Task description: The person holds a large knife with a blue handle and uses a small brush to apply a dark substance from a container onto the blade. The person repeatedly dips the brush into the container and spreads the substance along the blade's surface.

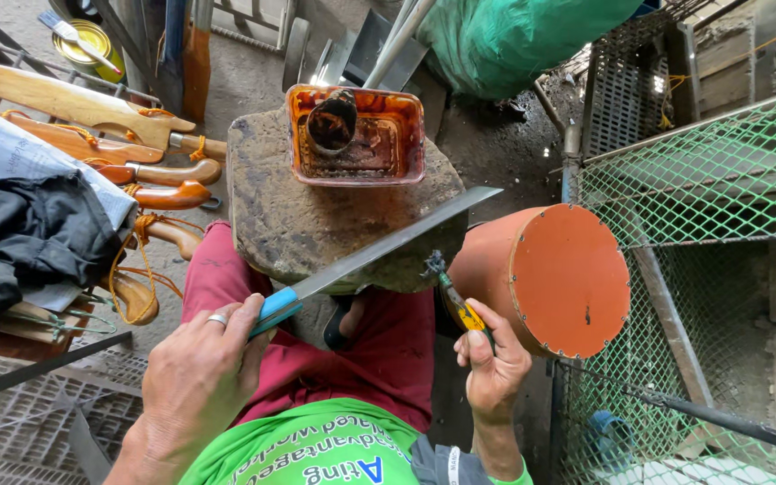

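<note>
i see my left hand (198,373) gripping the long blade (388,244) across the stone block (289,216); right hand (494,364) clenches yellow pliers (456,304) at its edge.

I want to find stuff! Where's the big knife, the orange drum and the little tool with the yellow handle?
Big knife (388,244), head view, middle of the flat grey blade.
Orange drum (569,280), head view, round flat end.
Yellow-handled tool (466,315), head view, on its yellow handle.

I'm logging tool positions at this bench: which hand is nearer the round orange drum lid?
Right. The right hand, gripping yellow-handled pliers, sits just left of the drum lid. The left hand holds the long blade's blue handle, farther left across the lap.
</note>
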